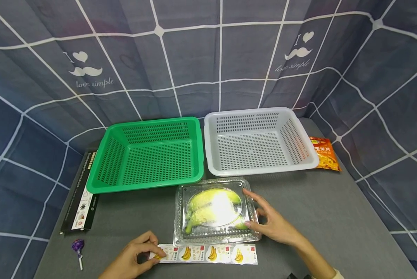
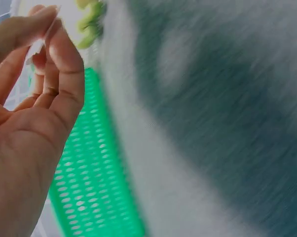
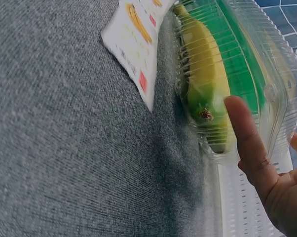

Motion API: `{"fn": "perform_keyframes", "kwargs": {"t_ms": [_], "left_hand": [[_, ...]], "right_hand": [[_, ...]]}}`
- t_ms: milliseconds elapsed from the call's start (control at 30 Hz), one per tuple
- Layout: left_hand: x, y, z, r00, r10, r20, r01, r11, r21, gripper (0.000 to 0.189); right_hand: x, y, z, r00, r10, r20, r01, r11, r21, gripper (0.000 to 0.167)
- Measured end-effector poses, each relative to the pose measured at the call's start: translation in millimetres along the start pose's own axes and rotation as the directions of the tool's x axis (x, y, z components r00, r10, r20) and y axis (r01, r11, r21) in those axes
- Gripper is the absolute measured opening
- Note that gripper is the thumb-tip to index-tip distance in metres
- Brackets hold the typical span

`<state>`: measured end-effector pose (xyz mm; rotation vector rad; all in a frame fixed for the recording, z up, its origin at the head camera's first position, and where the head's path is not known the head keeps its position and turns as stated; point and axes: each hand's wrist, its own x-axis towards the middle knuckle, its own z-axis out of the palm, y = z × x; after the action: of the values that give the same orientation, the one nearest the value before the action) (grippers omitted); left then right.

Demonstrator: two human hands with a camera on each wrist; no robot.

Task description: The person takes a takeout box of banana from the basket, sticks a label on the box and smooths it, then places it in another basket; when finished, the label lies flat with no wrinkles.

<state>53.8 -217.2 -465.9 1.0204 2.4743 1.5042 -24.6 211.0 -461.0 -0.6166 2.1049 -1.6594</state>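
A clear plastic clamshell box (image 1: 182, 193) with bananas (image 3: 207, 64) inside sits in the middle of the table. Its lid shows a bright glare in the head view. Just in front of it lies a strip of banana stickers (image 1: 194, 254). My left hand (image 1: 135, 254) pinches the strip's left end between thumb and forefinger; the left wrist view shows a thin edge of it at the fingertips. At the box's right side, my right hand (image 1: 276, 223) touches it with spread fingers and an extended thumb (image 3: 244, 123).
Behind the box stand a green basket (image 1: 198, 155) and a white basket (image 1: 210, 147). An orange snack bag (image 1: 325, 153) lies at the far right. On the left are a black box (image 1: 73, 193) and a purple-wrapped lollipop (image 1: 78, 246). Grey checked curtains (image 1: 194, 58) surround the table.
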Motion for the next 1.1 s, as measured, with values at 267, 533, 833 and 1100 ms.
{"fn": "perform_keyframes", "kwargs": {"t_ms": [267, 533, 833, 1100], "left_hand": [[8.3, 15.8, -20.0, 0.997, 0.019, 0.077, -0.018, 1.000, -0.013, 0.049], [26.0, 37.3, -37.9, 0.971, 0.067, 0.228, -0.033, 0.988, -0.148, 0.053], [73.9, 60.8, -44.3, 0.964, 0.139, 0.228, -0.124, 0.989, -0.078, 0.048], [127.2, 68.7, -65.9, 0.983, 0.019, 0.185, -0.048, 0.987, 0.156, 0.055]], "right_hand": [[-3.0, -2.7, -0.9, 1.000, -0.010, -0.023, 0.008, 0.996, -0.091, 0.089], [-5.3, -1.9, -2.7, 0.998, -0.050, -0.047, 0.042, 0.985, -0.168, 0.093], [-4.6, -0.5, -5.1, 0.985, -0.144, -0.091, 0.112, 0.949, -0.293, 0.092], [-6.3, -14.3, -9.2, 0.964, -0.222, -0.150, 0.134, 0.884, -0.449, 0.084]]}}
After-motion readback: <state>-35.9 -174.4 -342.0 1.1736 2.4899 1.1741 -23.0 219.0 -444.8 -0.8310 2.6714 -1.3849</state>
